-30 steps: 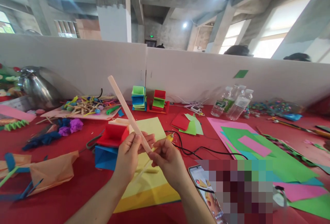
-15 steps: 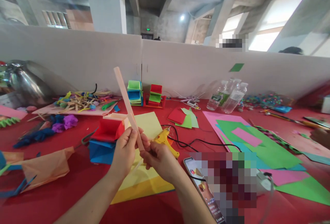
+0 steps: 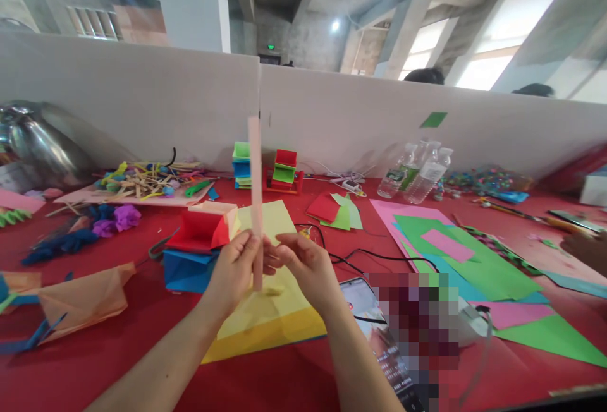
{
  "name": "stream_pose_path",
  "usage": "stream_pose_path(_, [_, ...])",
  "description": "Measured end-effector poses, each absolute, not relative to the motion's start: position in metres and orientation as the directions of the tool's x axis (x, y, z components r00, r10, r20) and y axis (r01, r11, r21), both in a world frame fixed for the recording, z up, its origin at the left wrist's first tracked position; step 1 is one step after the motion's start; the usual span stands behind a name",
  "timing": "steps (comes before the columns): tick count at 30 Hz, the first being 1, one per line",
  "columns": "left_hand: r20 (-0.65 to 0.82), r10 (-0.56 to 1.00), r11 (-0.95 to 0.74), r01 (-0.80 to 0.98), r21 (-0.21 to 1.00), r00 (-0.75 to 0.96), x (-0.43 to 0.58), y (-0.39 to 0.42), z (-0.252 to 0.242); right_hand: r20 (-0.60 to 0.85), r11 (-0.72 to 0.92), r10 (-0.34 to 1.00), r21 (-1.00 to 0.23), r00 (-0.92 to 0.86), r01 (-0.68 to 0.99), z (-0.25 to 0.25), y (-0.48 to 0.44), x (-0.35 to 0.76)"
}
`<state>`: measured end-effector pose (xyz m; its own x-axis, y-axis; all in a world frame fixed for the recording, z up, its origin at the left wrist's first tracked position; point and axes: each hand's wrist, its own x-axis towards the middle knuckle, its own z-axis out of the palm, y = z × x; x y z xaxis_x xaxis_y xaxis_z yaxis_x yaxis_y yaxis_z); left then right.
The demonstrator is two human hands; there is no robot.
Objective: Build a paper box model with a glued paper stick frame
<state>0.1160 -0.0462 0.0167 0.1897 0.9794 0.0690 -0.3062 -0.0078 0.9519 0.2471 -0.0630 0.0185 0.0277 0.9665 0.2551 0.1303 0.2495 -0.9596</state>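
Note:
A long pale pink paper strip (image 3: 255,172) stands upright in front of me. My left hand (image 3: 234,273) is closed on its lower part, thumb and fingers pinching it. My right hand (image 3: 306,266) meets it from the right, its fingertips pinched against the strip near the same spot. Both hands hover over a yellow paper sheet (image 3: 275,301) lying on the red table (image 3: 142,361). A red and blue folded paper box (image 3: 196,244) sits just left of my left hand.
A phone (image 3: 379,336) lies right of my right forearm, with black cables (image 3: 360,260) behind it. Green, pink and blue sheets (image 3: 455,260) spread at the right. Water bottles (image 3: 417,175), small folded boxes (image 3: 265,169), a stick pile (image 3: 142,184) and a white partition (image 3: 332,121) stand behind.
The strip has swung from leaning up-left to standing vertical. My hands stayed together on its lower end and rose slightly. The view shifted a little.

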Motion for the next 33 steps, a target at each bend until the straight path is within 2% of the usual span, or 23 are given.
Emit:
stream_pose_path(2, [0.034, 0.941, 0.044, -0.220, 0.975, 0.337, 0.120, -0.050, 0.013, 0.264, 0.254, 0.958, -0.962, 0.110, 0.098, 0.018, -0.061, 0.250])
stream_pose_path(5, [0.009, 0.890, 0.082, -0.180, 0.980, 0.456, 0.127, -0.058, 0.007, 0.159, 0.162, 0.982, -0.987, 0.098, -0.017, 0.013, -0.059, 0.250])
stream_pose_path(8, [0.027, 0.896, 0.080, -0.222, 0.972, 0.442, 0.132, -0.060, 0.003, 0.098, 0.106, 0.993, -0.987, 0.067, -0.122, 0.009, -0.059, 0.247])
stream_pose_path(11, [0.043, 0.903, 0.069, -0.243, 0.968, 0.428, 0.133, -0.059, 0.002, 0.090, 0.097, 0.994, -0.985, 0.058, -0.145, 0.011, -0.059, 0.246])
stream_pose_path(16, [-0.100, 0.860, 0.191, -0.133, 0.973, 0.501, 0.132, -0.061, 0.005, 0.167, 0.205, 0.964, -0.961, 0.205, -0.183, 0.019, -0.057, 0.253])
stream_pose_path(18, [-0.109, 0.852, 0.203, -0.130, 0.971, 0.512, 0.132, -0.063, 0.007, 0.151, 0.192, 0.965, -0.963, 0.214, -0.189, 0.020, -0.056, 0.256])
stream_pose_path(23, [-0.062, 0.875, 0.170, -0.186, 0.968, 0.479, 0.134, -0.062, 0.007, 0.115, 0.131, 0.988, -0.978, 0.103, -0.160, 0.018, -0.056, 0.256])
stream_pose_path(33, [-0.028, 0.889, 0.116, -0.166, 0.979, 0.456, 0.135, -0.058, 0.005, 0.069, 0.090, 0.986, -0.987, 0.153, -0.135, 0.022, -0.059, 0.252])
